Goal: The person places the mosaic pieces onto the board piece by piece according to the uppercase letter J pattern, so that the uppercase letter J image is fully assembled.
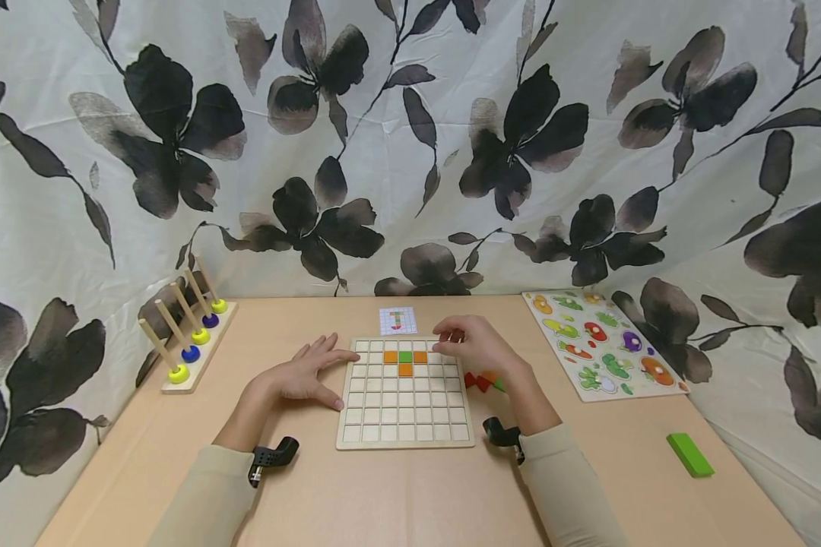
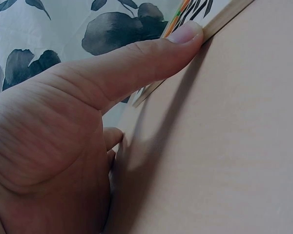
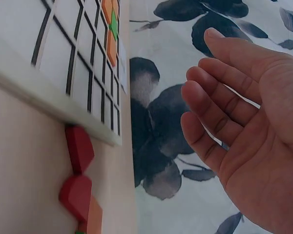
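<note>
A pale wooden grid board lies on the table. In its upper rows sit a green tile and several orange tiles. My left hand has its fingers spread, with the thumb and index finger touching the board's left edge. My right hand hovers over the board's upper right corner. In the right wrist view its fingers are loosely bent and hold nothing. Beside the board's right edge, partly under that arm, lie red pieces, an orange piece and a green piece.
A small pattern card lies behind the board. On the left stands a peg rack with yellow and blue rings. A vegetable picture board and a green block lie to the right. A floral cloth hangs behind the table.
</note>
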### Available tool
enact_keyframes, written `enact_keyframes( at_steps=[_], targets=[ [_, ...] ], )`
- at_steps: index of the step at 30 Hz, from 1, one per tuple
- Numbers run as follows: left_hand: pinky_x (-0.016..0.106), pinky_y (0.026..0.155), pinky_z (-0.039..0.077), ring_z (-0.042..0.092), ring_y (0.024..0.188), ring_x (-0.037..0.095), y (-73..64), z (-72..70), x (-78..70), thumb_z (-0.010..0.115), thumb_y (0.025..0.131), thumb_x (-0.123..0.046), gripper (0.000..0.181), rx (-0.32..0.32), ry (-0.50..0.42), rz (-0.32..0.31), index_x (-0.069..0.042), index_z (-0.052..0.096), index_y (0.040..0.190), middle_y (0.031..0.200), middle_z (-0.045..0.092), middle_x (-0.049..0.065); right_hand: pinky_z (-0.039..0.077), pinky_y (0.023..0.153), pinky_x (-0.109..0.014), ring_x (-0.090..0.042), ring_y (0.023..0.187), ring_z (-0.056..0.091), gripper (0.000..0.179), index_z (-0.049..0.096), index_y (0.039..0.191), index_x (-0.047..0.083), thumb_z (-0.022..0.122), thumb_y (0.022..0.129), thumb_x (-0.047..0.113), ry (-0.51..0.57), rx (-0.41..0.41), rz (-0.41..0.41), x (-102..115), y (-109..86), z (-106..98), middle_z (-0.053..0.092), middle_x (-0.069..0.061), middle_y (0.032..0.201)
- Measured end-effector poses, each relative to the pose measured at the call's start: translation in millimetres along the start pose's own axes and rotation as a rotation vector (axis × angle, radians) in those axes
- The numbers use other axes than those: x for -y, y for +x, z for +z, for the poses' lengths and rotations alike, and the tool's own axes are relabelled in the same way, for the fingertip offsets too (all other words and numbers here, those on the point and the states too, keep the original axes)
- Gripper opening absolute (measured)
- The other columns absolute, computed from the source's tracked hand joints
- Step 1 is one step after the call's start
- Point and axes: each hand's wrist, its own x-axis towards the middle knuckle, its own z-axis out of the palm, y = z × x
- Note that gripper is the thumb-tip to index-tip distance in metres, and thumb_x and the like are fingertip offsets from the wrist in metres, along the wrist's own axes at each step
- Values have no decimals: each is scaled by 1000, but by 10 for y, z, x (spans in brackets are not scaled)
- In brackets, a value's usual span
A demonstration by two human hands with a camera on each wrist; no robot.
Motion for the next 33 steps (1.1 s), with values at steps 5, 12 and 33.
enact_keyframes(
  at_steps=[5,12,33],
  targets=[
    [68,127,-3,-4,160,49,-1,-7,-6,90,73,-50,91,-1,-4,0,-27,52,152,173,5,27,53,79,-33,-22,90,60,26,75,117,11,79,93,20,20,-6,26,-63,-28,-92,70,-1,98],
    [68,127,-3,-5,160,49,2,-12,-17,90,72,-49,90,-3,-7,-8,-27,52,151,173,5,26,52,80,-35,-24,91,58,25,75,117,14,80,93,21,19,-14,57,-120,-68,-186,69,-2,99],
    [68,127,-3,-4,160,49,-5,-4,-14,90,72,-50,90,1,-10,-11,-27,52,151,173,6,26,55,83,-34,-23,92,62,29,72,120,0,75,92,5,23,147,131,-490,-227,-485,72,-15,104]
  ],
)
